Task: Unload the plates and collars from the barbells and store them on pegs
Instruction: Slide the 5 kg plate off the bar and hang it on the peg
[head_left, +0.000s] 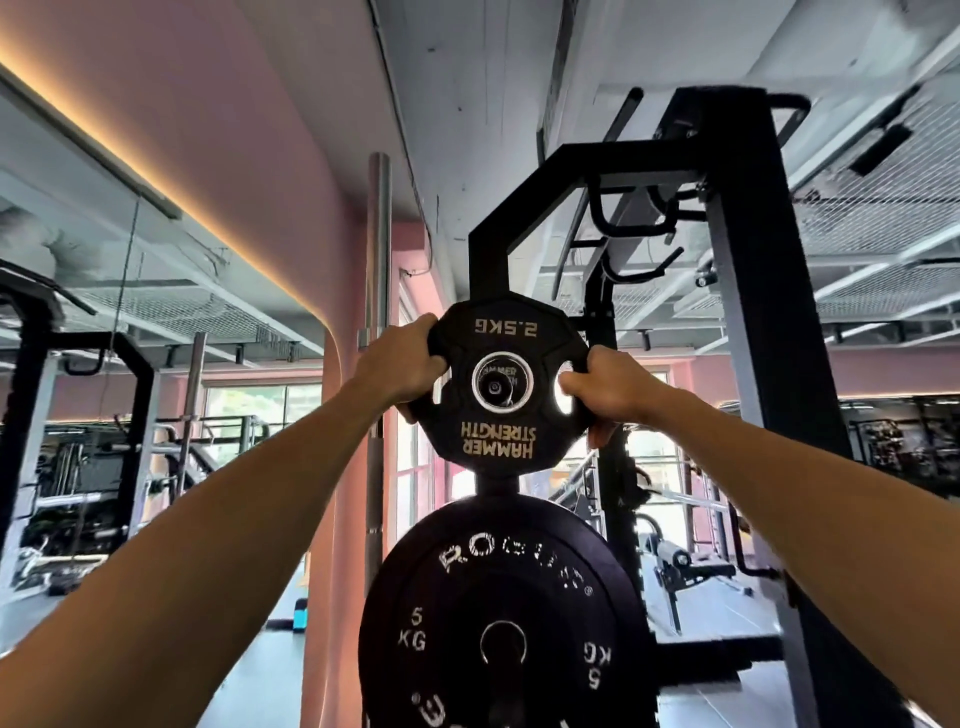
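A small black 2.5 kg plate (503, 436) with gold "Hammer Strength" lettering, upside down, is held up in front of the black rack post (485, 260). A storage peg's round end (497, 385) shows through the plate's centre hole. My left hand (402, 364) grips the plate's left rim, fingers curled into a grip slot. My right hand (605, 389) grips its right rim the same way. Just below hangs a larger black 5 kg bumper plate (498, 582) on a lower peg.
A steel barbell (378, 322) stands upright just left of the plates, against the pink wall (332, 467). The rack's thick upright (753, 322) rises at the right. Mirrors and other gym machines fill the left side; a bench stands at the lower right.
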